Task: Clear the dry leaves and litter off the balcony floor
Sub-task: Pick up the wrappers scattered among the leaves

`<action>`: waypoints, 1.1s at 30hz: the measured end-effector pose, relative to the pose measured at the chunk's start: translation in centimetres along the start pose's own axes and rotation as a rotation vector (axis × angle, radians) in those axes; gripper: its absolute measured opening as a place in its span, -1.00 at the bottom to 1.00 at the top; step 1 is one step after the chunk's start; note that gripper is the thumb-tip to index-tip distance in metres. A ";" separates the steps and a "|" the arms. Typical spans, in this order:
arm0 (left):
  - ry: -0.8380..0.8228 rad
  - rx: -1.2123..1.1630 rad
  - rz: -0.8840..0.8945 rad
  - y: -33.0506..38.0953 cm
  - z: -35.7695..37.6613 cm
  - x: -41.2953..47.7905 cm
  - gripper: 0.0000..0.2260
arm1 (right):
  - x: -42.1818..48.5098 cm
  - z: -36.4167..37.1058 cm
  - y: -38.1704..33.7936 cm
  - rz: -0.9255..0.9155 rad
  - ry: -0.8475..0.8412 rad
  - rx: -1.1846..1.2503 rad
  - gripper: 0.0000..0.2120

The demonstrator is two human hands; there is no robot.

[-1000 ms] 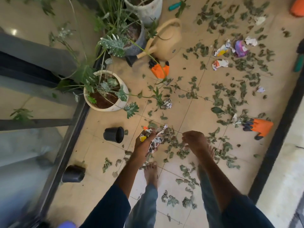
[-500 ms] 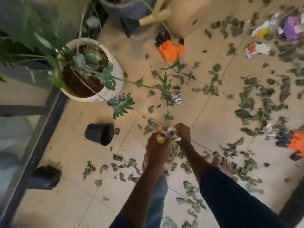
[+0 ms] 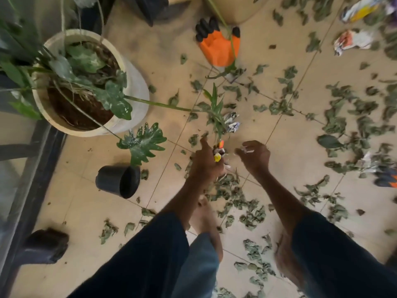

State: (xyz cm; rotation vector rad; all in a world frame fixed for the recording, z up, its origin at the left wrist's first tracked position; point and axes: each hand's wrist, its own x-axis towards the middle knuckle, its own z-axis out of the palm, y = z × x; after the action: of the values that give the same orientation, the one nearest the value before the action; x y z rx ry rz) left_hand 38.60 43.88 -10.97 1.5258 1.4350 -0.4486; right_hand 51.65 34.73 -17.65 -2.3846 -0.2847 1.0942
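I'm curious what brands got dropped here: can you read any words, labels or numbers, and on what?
No text is readable.
Yellow-and-white wrapper: print blurred.
Red-and-white wrapper: crumpled, unreadable.
Crumpled paper by the plant tip: print too small.
Litter bundle gripped by the left hand: colours only.
White scrap pinched by the right hand: too small to tell.
Orange glove, black pot: no marks visible.

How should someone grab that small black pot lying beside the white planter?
Grip the black pot at its rim, coming from the right: it lies on its side with the open mouth facing that way, so fingers can slip inside and the thumb pinch the wall. The round body might roll otherwise.
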 end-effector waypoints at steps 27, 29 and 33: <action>-0.148 0.577 0.432 4.9 4.9 -2.3 -0.31 | -0.3 -13.0 7.0 0.168 0.090 0.077 -0.66; -0.163 0.566 0.455 5.8 5.4 -3.2 -0.34 | -0.1 -15.6 8.9 0.212 0.158 0.085 -0.63; -0.168 0.536 0.491 8.7 7.9 -3.1 -0.39 | 0.7 -21.6 12.7 0.291 0.266 0.074 -0.71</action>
State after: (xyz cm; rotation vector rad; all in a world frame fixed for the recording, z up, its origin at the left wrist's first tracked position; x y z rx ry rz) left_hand 48.47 37.04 -8.93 2.1336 0.7935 -0.6696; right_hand 68.18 16.58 -12.73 -2.5196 0.1977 0.8731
